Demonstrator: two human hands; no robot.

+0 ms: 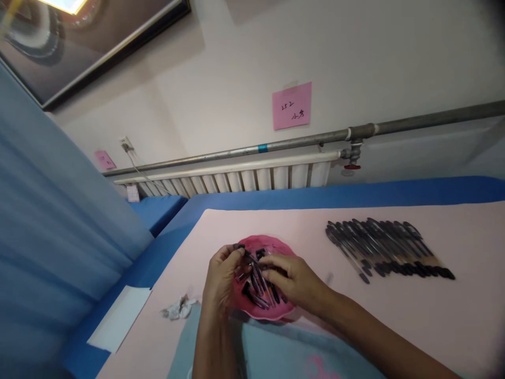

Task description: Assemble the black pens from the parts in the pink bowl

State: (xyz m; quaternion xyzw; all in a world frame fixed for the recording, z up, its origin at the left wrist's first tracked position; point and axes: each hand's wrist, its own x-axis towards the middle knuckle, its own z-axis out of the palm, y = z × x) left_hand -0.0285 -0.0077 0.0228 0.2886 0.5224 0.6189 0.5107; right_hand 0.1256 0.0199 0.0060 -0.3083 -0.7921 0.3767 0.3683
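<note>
Cloth (pixel 272 347) of pale blue nearest, cut off by the lower edge, with bare forearms (pixel 215 337) reaching in above. Just beyond, a pink bowl (pixel 282 246) with a wavy rim, directly beneath both hands. Left hand (pixel 221 271) at the bowl's left side, pinching a dark pen piece (pixel 249 256) between thumb and finger; right hand (pixel 294 276) over the bowl's right side, curled, fingertips at the lower end of the same piece. Dark pen piece thus held slantwise over the bowl, between the hands. Hard to tell whether gripped by the right hand or merely touched.

Loose pen parts (pixel 258 284), clear and black, lying jumbled in the bowl below the fingers, partly covered by them; too small and crowded to count.

Left of the bowl, crumpled tissue (pixel 179 308) on a pink sheet (pixel 453 321), and farther left a white paper (pixel 120 318). Well apart to the right, a slanting row of pens (pixel 379 245), dark at both ends, overlapping too closely to separate.

Behind, the blue edge of the bench (pixel 355 192), then a white radiator (pixel 244 181), partly hidden by it. On the wall, a pink note (pixel 292 105) with handwriting; high left, a framed picture (pixel 118 31), cut off.
</note>
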